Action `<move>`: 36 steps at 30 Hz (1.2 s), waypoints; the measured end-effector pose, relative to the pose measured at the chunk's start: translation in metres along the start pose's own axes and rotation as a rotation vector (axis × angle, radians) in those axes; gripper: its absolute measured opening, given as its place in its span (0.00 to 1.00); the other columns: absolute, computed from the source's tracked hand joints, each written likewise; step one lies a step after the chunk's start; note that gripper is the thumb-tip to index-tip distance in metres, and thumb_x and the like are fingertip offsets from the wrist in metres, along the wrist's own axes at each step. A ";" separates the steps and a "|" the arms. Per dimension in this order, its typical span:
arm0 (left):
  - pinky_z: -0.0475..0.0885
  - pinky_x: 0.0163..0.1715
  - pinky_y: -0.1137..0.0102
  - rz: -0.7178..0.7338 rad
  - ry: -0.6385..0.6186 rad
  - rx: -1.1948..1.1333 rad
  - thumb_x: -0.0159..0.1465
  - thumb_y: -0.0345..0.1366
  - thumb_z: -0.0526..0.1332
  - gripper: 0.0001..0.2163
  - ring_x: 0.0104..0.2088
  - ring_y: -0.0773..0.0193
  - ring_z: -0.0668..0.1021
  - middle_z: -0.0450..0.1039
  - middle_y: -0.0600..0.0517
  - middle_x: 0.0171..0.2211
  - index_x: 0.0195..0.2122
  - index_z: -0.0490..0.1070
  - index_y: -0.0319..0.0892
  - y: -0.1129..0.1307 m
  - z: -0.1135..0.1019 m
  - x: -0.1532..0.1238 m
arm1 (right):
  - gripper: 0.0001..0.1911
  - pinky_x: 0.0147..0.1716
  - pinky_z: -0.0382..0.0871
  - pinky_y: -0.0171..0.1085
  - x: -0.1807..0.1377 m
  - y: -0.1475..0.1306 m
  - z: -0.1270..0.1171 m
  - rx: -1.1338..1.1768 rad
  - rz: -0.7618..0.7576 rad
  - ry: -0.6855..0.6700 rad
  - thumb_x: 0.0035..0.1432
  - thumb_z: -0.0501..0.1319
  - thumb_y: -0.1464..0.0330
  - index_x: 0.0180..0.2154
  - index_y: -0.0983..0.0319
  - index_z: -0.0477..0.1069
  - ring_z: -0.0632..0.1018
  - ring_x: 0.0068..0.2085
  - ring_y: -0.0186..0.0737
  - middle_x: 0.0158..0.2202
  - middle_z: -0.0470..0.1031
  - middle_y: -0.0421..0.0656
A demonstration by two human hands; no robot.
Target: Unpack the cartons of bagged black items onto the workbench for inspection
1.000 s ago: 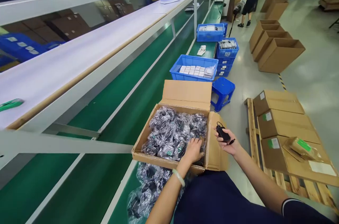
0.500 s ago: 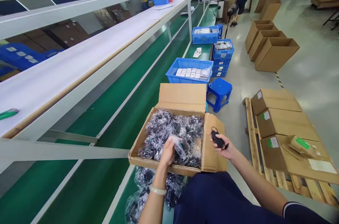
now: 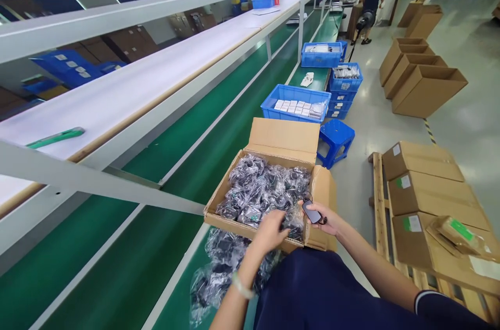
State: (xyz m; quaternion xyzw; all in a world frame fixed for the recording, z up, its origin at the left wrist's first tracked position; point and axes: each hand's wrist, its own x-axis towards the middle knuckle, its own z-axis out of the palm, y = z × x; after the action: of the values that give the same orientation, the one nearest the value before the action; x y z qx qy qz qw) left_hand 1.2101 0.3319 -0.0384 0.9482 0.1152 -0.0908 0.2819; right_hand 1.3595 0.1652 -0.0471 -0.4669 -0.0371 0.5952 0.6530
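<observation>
My right hand (image 3: pixel 326 219) grips a small black device with a thin cord (image 3: pixel 311 212) just over the right side of an open cardboard box (image 3: pixel 219 218). The cord loops at its top and hangs at its lower end. My left hand (image 3: pixel 270 232) is above the box's front edge, thumb and fingers apart, nothing seen in it. Inside the box lie many dark items in clear plastic bags (image 3: pixel 258 184). More bagged dark items (image 3: pixel 219 273) lie on the green surface below the box, partly hidden by my left arm.
Behind the box stands a blue bin with small white boxes (image 3: pixel 296 103), beside a blue stool (image 3: pixel 336 142). A green cutter (image 3: pixel 57 137) lies on the white shelf. Cartons (image 3: pixel 433 189) sit on a pallet to the right. Two people are farther off.
My left hand has let go of a bagged item and moved toward my right hand. The right hand has brought the device left, its face turned up. The view has shifted.
</observation>
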 end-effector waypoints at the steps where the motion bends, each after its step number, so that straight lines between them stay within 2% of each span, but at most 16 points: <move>1: 0.63 0.53 0.61 0.024 -0.121 0.004 0.54 0.35 0.62 0.22 0.52 0.53 0.70 0.68 0.41 0.50 0.51 0.66 0.38 0.011 0.014 0.018 | 0.27 0.15 0.55 0.25 0.000 -0.001 0.003 -0.011 -0.004 0.002 0.44 0.64 0.61 0.47 0.63 0.64 0.70 0.24 0.30 0.32 0.71 0.42; 3: 0.69 0.46 0.60 0.013 -0.289 0.018 0.45 0.29 0.68 0.24 0.44 0.49 0.75 0.72 0.38 0.45 0.45 0.70 0.36 0.025 0.039 0.050 | 0.29 0.14 0.54 0.25 -0.001 -0.004 0.008 -0.032 -0.020 0.004 0.42 0.65 0.61 0.47 0.63 0.63 0.70 0.24 0.31 0.32 0.71 0.42; 6: 0.71 0.38 0.56 -0.035 -0.418 0.040 0.37 0.21 0.68 0.18 0.37 0.44 0.77 0.75 0.36 0.35 0.32 0.73 0.33 0.033 0.062 0.079 | 0.30 0.14 0.55 0.25 -0.005 -0.006 0.006 -0.040 -0.052 0.022 0.42 0.66 0.60 0.47 0.63 0.62 0.70 0.24 0.30 0.32 0.71 0.42; 8: 0.71 0.38 0.55 -0.027 -0.429 0.027 0.36 0.20 0.67 0.15 0.37 0.44 0.77 0.75 0.36 0.33 0.28 0.73 0.33 0.031 0.064 0.083 | 0.31 0.15 0.55 0.25 -0.010 -0.006 0.002 -0.037 -0.066 0.043 0.42 0.65 0.58 0.46 0.63 0.62 0.70 0.24 0.29 0.32 0.70 0.42; 10: 0.70 0.40 0.57 0.008 -0.395 -0.019 0.39 0.22 0.66 0.13 0.38 0.46 0.76 0.74 0.38 0.34 0.29 0.73 0.34 0.025 0.053 0.075 | 0.31 0.15 0.55 0.25 -0.015 -0.006 -0.004 -0.059 -0.076 0.063 0.42 0.65 0.57 0.47 0.63 0.60 0.69 0.25 0.29 0.33 0.70 0.42; 13: 0.68 0.46 0.63 0.056 -0.268 -0.126 0.49 0.29 0.64 0.15 0.43 0.52 0.74 0.73 0.42 0.41 0.40 0.73 0.37 0.007 0.018 0.046 | 0.31 0.16 0.56 0.26 -0.020 -0.010 -0.009 -0.241 -0.061 0.076 0.44 0.62 0.57 0.48 0.63 0.59 0.71 0.27 0.31 0.37 0.71 0.45; 16: 0.65 0.51 0.64 0.040 -0.089 -0.286 0.59 0.37 0.57 0.20 0.49 0.57 0.71 0.68 0.45 0.51 0.53 0.65 0.41 -0.013 -0.030 -0.001 | 0.24 0.18 0.58 0.27 -0.015 -0.018 -0.007 -0.688 0.010 0.038 0.48 0.59 0.61 0.46 0.63 0.60 0.72 0.27 0.34 0.34 0.71 0.44; 19: 0.68 0.47 0.61 -0.106 0.137 -0.603 0.59 0.44 0.58 0.22 0.47 0.53 0.73 0.67 0.44 0.52 0.53 0.65 0.43 -0.035 -0.069 -0.057 | 0.19 0.24 0.63 0.32 0.008 -0.023 0.007 -1.295 0.003 -0.054 0.47 0.59 0.64 0.42 0.66 0.64 0.72 0.30 0.38 0.33 0.70 0.46; 22: 0.69 0.47 0.61 -0.327 0.290 -0.673 0.56 0.48 0.61 0.25 0.47 0.51 0.73 0.68 0.45 0.51 0.53 0.66 0.43 -0.062 -0.081 -0.108 | 0.22 0.34 0.66 0.36 0.045 -0.018 0.027 -1.825 0.102 -0.264 0.45 0.61 0.63 0.43 0.67 0.67 0.73 0.39 0.45 0.39 0.71 0.50; 24: 0.67 0.49 0.61 -0.470 0.327 -0.649 0.53 0.51 0.61 0.28 0.49 0.50 0.72 0.68 0.44 0.51 0.52 0.66 0.41 -0.085 -0.071 -0.132 | 0.21 0.35 0.66 0.38 0.071 -0.008 0.040 -1.983 0.289 -0.418 0.43 0.63 0.62 0.39 0.69 0.71 0.73 0.39 0.48 0.37 0.72 0.51; 26: 0.65 0.52 0.58 -0.601 0.332 -0.593 0.48 0.55 0.62 0.33 0.50 0.46 0.71 0.69 0.41 0.51 0.50 0.67 0.37 -0.106 -0.050 -0.148 | 0.17 0.32 0.67 0.39 0.092 0.005 0.050 -2.013 0.451 -0.518 0.38 0.65 0.62 0.30 0.70 0.73 0.74 0.34 0.48 0.30 0.72 0.50; 29: 0.60 0.55 0.55 -0.740 0.373 -0.515 0.40 0.58 0.60 0.40 0.54 0.41 0.67 0.65 0.33 0.53 0.48 0.67 0.31 -0.127 -0.013 -0.161 | 0.16 0.27 0.66 0.38 0.109 0.021 0.054 -2.014 0.547 -0.576 0.34 0.67 0.62 0.19 0.69 0.70 0.73 0.27 0.45 0.21 0.69 0.46; 32: 0.62 0.54 0.56 -0.753 0.422 -0.582 0.44 0.58 0.58 0.38 0.57 0.44 0.64 0.61 0.36 0.56 0.51 0.65 0.34 -0.125 0.012 -0.165 | 0.16 0.25 0.64 0.34 0.109 0.022 0.049 -1.990 0.456 -0.563 0.33 0.67 0.61 0.18 0.68 0.68 0.71 0.24 0.39 0.18 0.66 0.42; 36: 0.62 0.53 0.56 -0.633 0.475 -0.661 0.52 0.55 0.58 0.32 0.57 0.48 0.64 0.62 0.39 0.56 0.52 0.64 0.38 -0.092 0.013 -0.152 | 0.14 0.21 0.60 0.29 0.090 -0.011 0.046 -1.860 0.259 -0.562 0.42 0.63 0.62 0.28 0.67 0.71 0.68 0.24 0.32 0.23 0.68 0.39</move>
State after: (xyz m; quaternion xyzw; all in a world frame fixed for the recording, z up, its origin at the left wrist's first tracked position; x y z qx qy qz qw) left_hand 1.0379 0.3743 -0.0600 0.7216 0.4800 0.0875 0.4912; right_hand 1.3660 0.2663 -0.0596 -0.6370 -0.5939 0.4852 -0.0784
